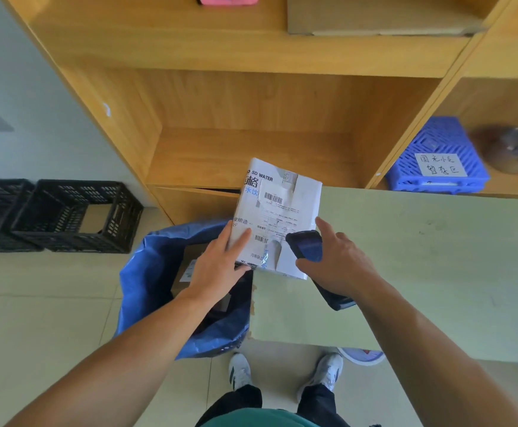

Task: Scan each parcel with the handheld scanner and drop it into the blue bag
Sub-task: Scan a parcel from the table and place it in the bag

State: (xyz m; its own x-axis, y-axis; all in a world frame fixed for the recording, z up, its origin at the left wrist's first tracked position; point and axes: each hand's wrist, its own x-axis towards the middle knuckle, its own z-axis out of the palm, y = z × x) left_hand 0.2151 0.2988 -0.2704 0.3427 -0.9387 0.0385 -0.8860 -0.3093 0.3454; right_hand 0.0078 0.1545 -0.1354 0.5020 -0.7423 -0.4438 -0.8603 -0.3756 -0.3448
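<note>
The scanning step is judged to be in hand. The white parcel (277, 208), at the far left corner of the table (421, 257), is gripped at its near left edge by the left hand (220, 266). The handheld scanner (308, 246) is held over its label by the right hand (341, 263). Next, a drop into the blue bag (146, 272) on the left is called for. The scanner's middle is covered by the hand, and no beam can be made out.

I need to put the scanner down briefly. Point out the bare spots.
The table is bare right of the parcel. The shelf behind the parcel is bare too. Crowded: the table's left corner, where the left hand and right hand hold parcel and scanner beside the blue bag.
</note>
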